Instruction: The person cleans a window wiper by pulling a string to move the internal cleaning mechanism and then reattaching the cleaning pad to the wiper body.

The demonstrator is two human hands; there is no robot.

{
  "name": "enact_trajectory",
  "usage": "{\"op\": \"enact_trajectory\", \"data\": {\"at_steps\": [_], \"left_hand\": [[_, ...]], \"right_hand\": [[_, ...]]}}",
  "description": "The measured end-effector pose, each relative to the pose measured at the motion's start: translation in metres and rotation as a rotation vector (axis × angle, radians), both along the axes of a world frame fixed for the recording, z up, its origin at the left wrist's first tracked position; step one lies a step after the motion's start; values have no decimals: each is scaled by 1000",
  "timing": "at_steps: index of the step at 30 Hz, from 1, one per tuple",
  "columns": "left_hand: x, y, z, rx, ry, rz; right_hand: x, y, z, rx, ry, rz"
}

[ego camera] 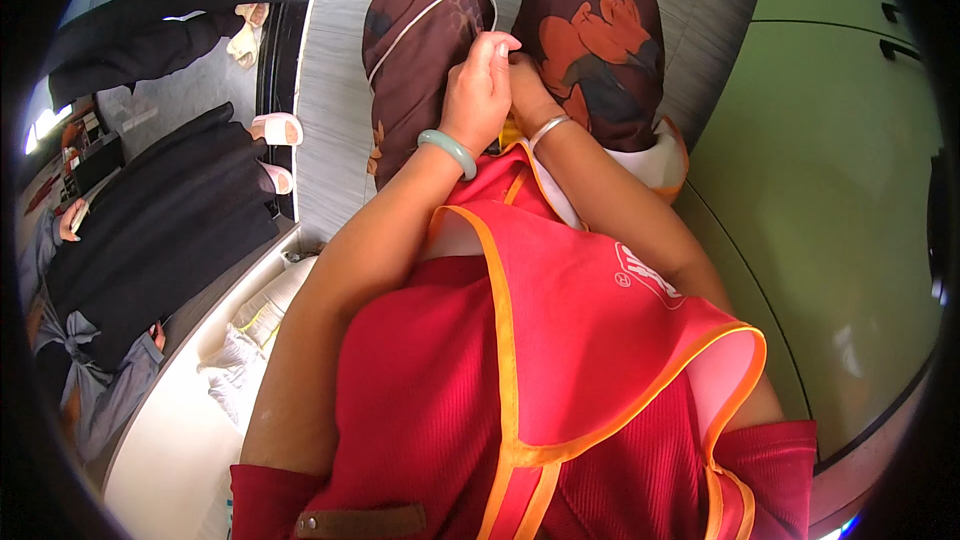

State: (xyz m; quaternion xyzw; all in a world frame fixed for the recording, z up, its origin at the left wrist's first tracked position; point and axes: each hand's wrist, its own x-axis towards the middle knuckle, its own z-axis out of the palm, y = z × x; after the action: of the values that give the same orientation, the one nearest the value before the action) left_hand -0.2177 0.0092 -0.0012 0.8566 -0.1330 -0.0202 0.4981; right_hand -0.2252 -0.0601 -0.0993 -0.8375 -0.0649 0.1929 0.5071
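Observation:
My left hand [480, 86], with a pale green bangle [448, 153] at its wrist, is curled in front of my knees, thumb against fingers. A thin white cord [420, 15] arcs over the left knee and passes out of sight by this hand; whether it is held cannot be seen. Close beside it is my right hand [531, 90], wearing a silver bangle [549, 132], its fingers partly hidden behind the left. Below the hands, a yellow and black thing [511, 136] shows in part. A red apron [592, 330] with orange edging bunches up towards the wrists.
Green cabinet fronts [840, 187] with black handles stand at the right. Grey flooring [334, 112] surrounds my knees. At the left, beyond a dark door frame [279, 75], a person in a black skirt [165, 217] stands near another person. White bags [251, 337] lie by the low white ledge.

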Motion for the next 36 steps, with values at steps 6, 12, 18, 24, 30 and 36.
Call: {"op": "enact_trajectory", "data": {"at_steps": [6, 12, 18, 24, 30, 36], "left_hand": [[-1, 3, -1, 40, -43, -30], [0, 3, -4, 56, 90, -52], [2, -1, -13, 54, -58, -73], [1, 0, -11, 82, 133, -75], [5, -9, -11, 63, 25, -88], [23, -7, 16, -86, 78, -91]], "right_hand": [[2, -1, 7, -1, 81, 46], [-3, 2, 7, 140, 209, -39], [-13, -6, 10, 224, 131, -139], [-14, -5, 7, 256, 120, -159], [-10, 5, -15, 377, 191, -307], [5, -22, 55, 980, 517, -577]]}}
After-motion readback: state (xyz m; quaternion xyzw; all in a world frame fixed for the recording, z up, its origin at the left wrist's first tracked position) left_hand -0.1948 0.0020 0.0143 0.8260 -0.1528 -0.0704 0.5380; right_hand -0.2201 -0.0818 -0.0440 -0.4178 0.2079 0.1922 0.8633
